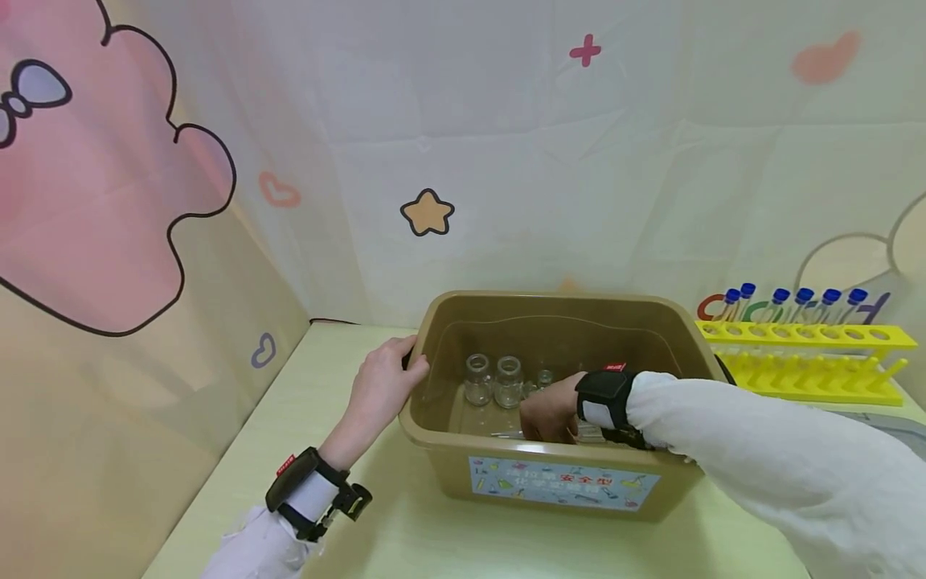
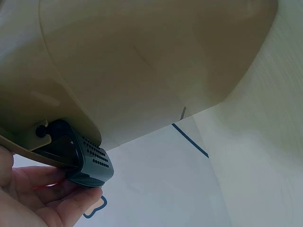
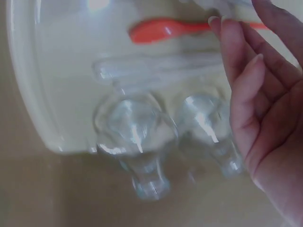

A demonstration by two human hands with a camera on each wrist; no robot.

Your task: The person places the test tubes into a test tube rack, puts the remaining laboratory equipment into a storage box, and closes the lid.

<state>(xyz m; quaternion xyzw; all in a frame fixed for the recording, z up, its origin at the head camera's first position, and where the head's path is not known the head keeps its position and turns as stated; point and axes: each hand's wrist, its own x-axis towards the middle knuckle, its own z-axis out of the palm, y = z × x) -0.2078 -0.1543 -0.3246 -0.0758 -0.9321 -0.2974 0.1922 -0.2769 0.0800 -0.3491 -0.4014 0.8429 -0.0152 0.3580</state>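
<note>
On the table stands a brown plastic bin [image 1: 434, 474] with a printed label on its front. My left hand [image 1: 383, 386] grips its left rim, and in the left wrist view the fingers lie by a dark handle clip [image 2: 90, 158]. My right hand [image 1: 553, 410] reaches down inside, its fingers loosely bent with nothing seen held. Near those fingertips, a red spoon [image 3: 163, 30] lies on the bin floor. Clear droppers [image 3: 128, 68] and round glass flasks [image 3: 135, 125] lie close by, blurred. Two glass jars [image 1: 509, 382] stand left of the hand.
To the right of the bin is a yellow test-tube rack [image 1: 810, 378] holding several blue-capped tubes [image 1: 803, 299]. A grey object [image 1: 886, 426] lies partly behind my right sleeve. A printed curtain [image 1: 506, 161] hangs behind the table [image 1: 318, 370].
</note>
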